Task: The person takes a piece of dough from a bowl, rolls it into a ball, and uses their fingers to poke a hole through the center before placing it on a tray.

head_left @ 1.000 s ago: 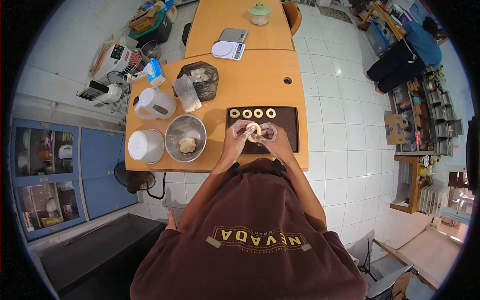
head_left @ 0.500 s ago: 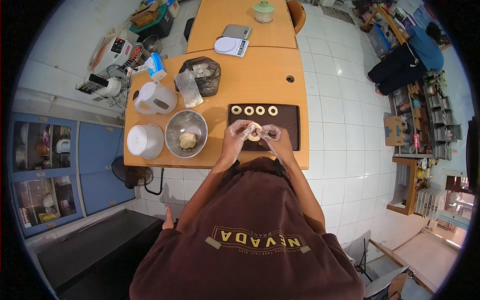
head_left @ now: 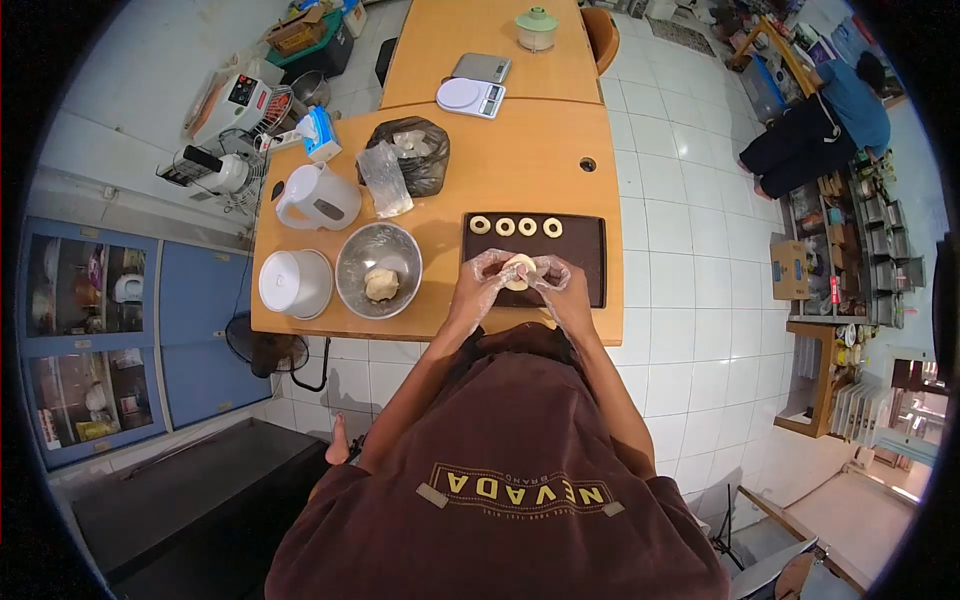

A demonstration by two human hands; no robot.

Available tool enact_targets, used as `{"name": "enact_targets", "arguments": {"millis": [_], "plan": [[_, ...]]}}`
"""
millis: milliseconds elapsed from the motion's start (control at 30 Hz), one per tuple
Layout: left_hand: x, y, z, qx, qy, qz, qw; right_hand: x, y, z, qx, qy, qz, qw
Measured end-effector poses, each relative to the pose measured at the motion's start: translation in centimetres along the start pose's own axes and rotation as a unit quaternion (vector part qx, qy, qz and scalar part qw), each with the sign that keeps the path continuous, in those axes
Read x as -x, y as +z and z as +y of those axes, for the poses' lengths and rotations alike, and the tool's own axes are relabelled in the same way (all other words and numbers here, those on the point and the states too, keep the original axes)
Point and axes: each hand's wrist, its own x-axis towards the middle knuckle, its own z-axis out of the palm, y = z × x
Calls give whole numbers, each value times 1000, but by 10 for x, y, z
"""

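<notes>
My left hand (head_left: 483, 281) and my right hand (head_left: 563, 290), both in clear plastic gloves, pinch a pale dough ring (head_left: 516, 286) between their fingertips. They hold it above the near part of a dark baking tray (head_left: 590, 262). Along the tray's far edge lie several dough rings (head_left: 553, 235) in a row. Left of my left hand, a steel bowl (head_left: 349, 262) contains a lump of dough (head_left: 381, 285). Fingers partly cover the ring in my hands.
A white lidded tub (head_left: 296, 283), a white electric jug (head_left: 318, 198) and a black plastic bag (head_left: 425, 165) stand on the left of the wooden table (head_left: 520, 150). Kitchen scales (head_left: 466, 96) sit farther back. Another person (head_left: 845, 110) bends by the shelves at right.
My fingers have closed in around the dough ring, with the right fingertips now nearer the left ones. The whole view has shifted slightly; the rings on the tray stay put.
</notes>
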Motion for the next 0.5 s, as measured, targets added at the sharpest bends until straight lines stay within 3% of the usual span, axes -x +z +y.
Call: {"name": "enact_targets", "arguments": {"millis": [133,233,333,433,500], "plan": [[1,-1,2,19,-4,-13,1000,1,1,-1,6,-4,14,1000],[-2,-1,-2,116,-37,-3,993,7,0,-18,65,-16,22,998],[-3,-3,-9,182,-50,7,982,8,9,-17,-6,-58,48,997],[-4,-4,-13,218,-55,2,974,9,8,-22,5,-87,49,995],[-4,-3,-13,245,-55,2,968,10,3,-24,41,-63,30,997]]}}
